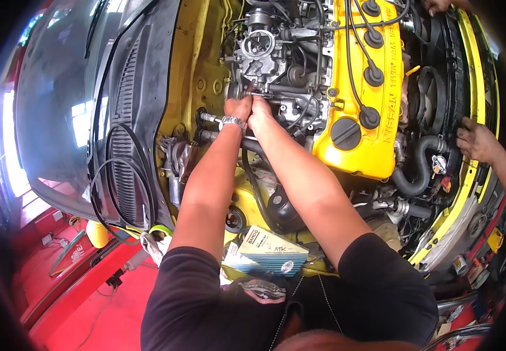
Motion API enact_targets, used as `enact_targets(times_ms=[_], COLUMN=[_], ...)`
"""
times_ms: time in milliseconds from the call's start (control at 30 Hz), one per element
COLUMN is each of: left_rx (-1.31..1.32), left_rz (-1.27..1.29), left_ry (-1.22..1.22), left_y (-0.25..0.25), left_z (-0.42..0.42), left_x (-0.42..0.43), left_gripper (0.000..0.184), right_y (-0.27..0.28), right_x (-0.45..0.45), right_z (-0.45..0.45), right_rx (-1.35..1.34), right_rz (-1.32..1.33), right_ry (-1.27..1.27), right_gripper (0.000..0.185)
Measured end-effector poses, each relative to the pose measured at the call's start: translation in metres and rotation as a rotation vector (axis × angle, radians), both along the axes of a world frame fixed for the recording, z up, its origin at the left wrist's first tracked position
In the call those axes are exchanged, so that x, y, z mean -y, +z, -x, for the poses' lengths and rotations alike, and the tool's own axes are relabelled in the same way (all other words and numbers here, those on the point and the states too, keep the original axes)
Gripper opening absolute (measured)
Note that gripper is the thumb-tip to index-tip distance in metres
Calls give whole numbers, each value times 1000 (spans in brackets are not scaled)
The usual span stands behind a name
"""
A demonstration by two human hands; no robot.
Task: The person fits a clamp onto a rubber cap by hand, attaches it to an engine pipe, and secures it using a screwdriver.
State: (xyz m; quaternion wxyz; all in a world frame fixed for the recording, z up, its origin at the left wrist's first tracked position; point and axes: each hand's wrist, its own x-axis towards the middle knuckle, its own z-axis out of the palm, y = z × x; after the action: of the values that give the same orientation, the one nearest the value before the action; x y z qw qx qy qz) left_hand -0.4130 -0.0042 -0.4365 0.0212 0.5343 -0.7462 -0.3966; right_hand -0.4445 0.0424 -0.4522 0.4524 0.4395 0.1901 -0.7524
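Black shirt [185, 292], blue-white cardboard box [270, 257] beyond; hands [238, 109], grip unclear, meet by silver metal housing [257, 50], scant room before yellow bulkhead [209, 64]

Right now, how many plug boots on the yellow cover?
4, in line down the cover: boot one at the view's top edge, boot two below, boot three next, boot four by the black cap. More may be out of view.

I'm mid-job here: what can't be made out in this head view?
Head view: fingertips of the left hand and right hand, and anything between them; blurred and hidden by the hands themselves.
Head view: the other person's upper hand; cut off by the top edge.
Head view: fine print on the Bando box; too small.
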Motion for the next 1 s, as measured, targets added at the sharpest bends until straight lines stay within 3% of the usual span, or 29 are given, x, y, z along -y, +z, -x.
enact_targets(times_ms=[100, 200, 267, 300, 367, 400, 467, 500, 567, 600, 633, 700, 733, 833, 1000], left_rx=[21, 259, 198, 197, 201, 201, 251, 254, 108, 32, 36, 100, 147, 263, 434], left_rz=[-52, 31, 153, 155, -37, -37, 365, 366, -166, -368, -364, -333, -329, -205, -200], left_ry=[31, -55, -356, -355, -352, -354, -935, -931, -416, -157, -158, 93, -161, -109, -146], left_y=[5, 6, 9, -3, -40, -34, -17, -26, -57, -22, 1, 21, -21, -34, 32], left_z=[5, 6, -2, -4, -7, -6, -9, -13, -19, -8, 1, 7, -6, -4, 18], left_x=[0, 2, 1, 9, 33, 30, 24, 30, 47, 30, 19, 3, 31, 31, -6], left_gripper=[46, 42, 45, 45, 55, 55, 64, 64, 66, 68, 68, 71, 76, 80, 81], right_y=[-3, -9, 7, 3, -13, -12, -10, -12, -15, 1, -2, -23, -41, 8, -39], right_x=[3, 5, -1, 0, 7, 6, 6, 7, 8, 4, 7, 13, 20, 0, 8], right_z=[2, 0, 1, 0, 0, 2, 1, 0, 0, 1, 1, -2, -5, 2, -3], right_rx=[12, 35, 40, 39, 11, 11, 18, 20, 80, 69, 73, 70, 93, -22, -27], right_rz=[-31, -18, -31, -29, -9, -9, 20, 23, -27, -109, -104, -64, -85, -92, -121], right_ry=[-9, -45, -107, -107, -37, -39, -47, -43, -42, -55, -56, -36, -30, -39, 41], right_gripper=[24, 20, 15, 15, 13, 13, 19, 19, 21, 22, 22, 22, 22, 25, 33])
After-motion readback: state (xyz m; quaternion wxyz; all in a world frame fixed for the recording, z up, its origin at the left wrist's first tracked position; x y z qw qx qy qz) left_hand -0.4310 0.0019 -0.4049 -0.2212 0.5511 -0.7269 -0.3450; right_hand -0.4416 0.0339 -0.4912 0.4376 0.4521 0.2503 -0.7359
